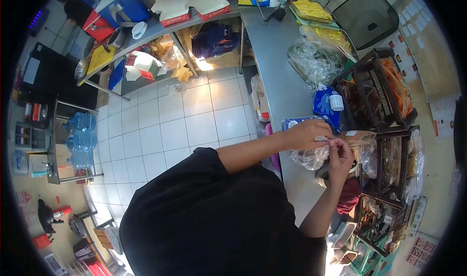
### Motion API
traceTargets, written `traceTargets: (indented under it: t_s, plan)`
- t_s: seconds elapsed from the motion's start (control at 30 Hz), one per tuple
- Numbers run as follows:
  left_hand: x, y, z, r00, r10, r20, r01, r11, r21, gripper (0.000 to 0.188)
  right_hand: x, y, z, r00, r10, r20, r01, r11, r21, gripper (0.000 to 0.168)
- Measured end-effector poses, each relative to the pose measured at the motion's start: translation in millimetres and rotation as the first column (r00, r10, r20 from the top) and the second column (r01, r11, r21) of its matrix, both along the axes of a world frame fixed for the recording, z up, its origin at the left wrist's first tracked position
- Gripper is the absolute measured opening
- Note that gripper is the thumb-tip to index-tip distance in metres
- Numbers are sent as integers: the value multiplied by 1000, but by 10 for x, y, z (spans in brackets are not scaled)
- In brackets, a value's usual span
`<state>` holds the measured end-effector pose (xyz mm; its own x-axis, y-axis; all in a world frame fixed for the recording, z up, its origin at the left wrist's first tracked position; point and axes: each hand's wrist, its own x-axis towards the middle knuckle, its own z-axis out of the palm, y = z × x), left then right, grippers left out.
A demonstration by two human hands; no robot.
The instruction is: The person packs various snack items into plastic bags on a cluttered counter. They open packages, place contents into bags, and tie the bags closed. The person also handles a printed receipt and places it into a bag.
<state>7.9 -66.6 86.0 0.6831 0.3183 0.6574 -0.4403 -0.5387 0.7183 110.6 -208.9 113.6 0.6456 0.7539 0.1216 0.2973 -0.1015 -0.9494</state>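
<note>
Both hands meet over the steel worktop [270, 75], at the neck of a clear plastic bag [310, 157]. My left hand [310, 133] reaches across from above in the picture, its fingers bent around the gathered plastic. A whitish twisted end [321, 138] sticks out between the two hands. From below, my right hand [340, 158] pinches close to that end with thumb and forefinger. What the bag contains is hard to make out. Just beyond the left hand lie a blue patterned packet [326, 110] and a white paper roll [336, 103].
Dark plastic baskets [375, 89] of packaged food line the wall side. Glass trays of yellow food [312, 10] and a plastic-wrapped tray [317, 62] stand farther along. A maroon cloth [349, 196] lies beside my right forearm. Red-and-white boxes [213, 11] sit on another counter.
</note>
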Motion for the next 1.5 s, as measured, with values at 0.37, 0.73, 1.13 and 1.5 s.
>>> traceTargets:
  t_s: [0.37,0.73,1.13,1.5]
  plan:
    - [-20,-23,57,981,-113,-156,93,987,-133,13,-144,-27,170,969,-84,231,91,996,-23,8]
    - [514,530,-40,836,-536,-116,547,799,248,19,-172,70,391,864,-127,-487,96,991,-88,6]
    - [439,1275,-380,747,-587,-313,432,786,-443,19,1307,1411,-1086,739,-440,-510,253,883,-395,45]
    - [562,1249,289,748,-644,-164,197,451,-871,28,-226,1062,251,963,-255,92,261,964,-54,20]
